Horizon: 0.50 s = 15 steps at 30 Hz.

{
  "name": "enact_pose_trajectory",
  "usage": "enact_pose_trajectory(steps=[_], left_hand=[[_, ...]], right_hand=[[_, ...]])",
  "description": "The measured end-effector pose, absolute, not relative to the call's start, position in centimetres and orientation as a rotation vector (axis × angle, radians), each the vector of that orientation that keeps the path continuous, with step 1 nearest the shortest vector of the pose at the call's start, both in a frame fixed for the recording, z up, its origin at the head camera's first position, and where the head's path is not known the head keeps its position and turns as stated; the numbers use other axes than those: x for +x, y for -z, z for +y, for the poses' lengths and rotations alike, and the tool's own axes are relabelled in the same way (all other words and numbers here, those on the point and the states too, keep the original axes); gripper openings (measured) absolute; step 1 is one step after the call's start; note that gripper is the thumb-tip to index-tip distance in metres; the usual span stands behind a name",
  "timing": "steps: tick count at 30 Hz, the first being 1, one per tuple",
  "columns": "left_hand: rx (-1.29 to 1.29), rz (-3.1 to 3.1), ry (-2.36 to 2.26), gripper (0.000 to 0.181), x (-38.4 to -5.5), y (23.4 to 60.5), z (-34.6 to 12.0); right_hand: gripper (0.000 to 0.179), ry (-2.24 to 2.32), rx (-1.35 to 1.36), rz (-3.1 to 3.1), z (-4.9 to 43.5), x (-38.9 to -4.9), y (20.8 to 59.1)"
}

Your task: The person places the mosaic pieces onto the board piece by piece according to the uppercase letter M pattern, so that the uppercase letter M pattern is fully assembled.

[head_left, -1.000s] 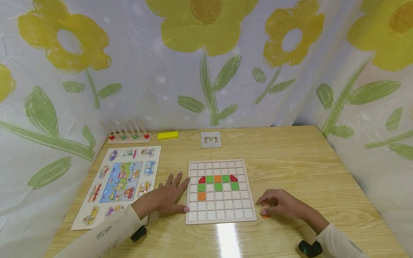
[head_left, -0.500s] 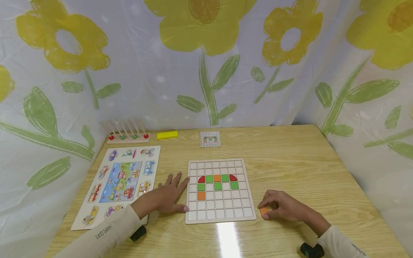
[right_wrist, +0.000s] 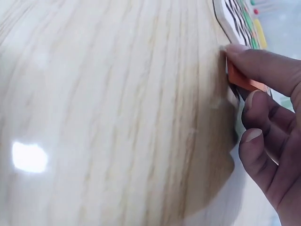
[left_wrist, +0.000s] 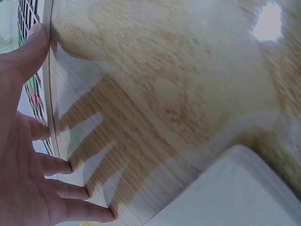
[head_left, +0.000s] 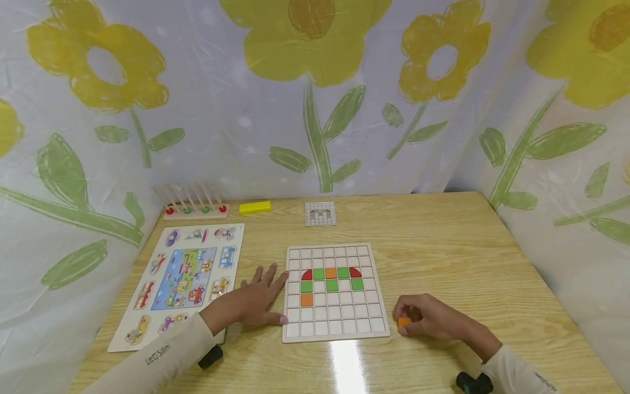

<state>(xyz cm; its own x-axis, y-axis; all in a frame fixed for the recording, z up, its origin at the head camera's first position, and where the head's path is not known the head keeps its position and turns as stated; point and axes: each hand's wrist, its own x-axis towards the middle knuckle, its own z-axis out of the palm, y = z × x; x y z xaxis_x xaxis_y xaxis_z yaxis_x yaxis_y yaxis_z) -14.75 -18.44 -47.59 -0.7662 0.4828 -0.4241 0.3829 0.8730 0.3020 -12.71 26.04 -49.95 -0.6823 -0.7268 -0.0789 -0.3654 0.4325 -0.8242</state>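
My left hand [head_left: 256,298] lies with fingers spread on the table, its thumb and index fingertip touching the left edge of a white grid board [head_left: 334,342]. In the left wrist view the left hand [left_wrist: 33,165] shows straight fingers and the thumb at the board's side. To the right of the board my right hand [head_left: 428,317] pinches an orange square tile [head_left: 403,322] between thumb and fingers. The right wrist view shows the orange tile [right_wrist: 242,80] tilted up in the right hand [right_wrist: 277,127]. Red, green and orange tiles form an arch shape on the board.
Behind the board lies a small pattern card [head_left: 320,214]. Back left are a yellow block [head_left: 255,207] and a peg rack [head_left: 197,214] with red and green beads. A picture puzzle board [head_left: 129,306] lies left, beneath the left forearm's side.
My right hand has closed its fingers on the orange tile, which now stands tilted up from the table. My left hand and the board have stayed in place.
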Motion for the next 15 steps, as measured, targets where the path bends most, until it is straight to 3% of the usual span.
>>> enact_pose_trajectory(steps=[15], left_hand=[[0.629, 2.545, -0.262, 0.104, -14.9, 47.6, -18.4]], right_hand=[[0.014, 1.156, -0.869, 2.401, 24.3, -14.4, 48.2]])
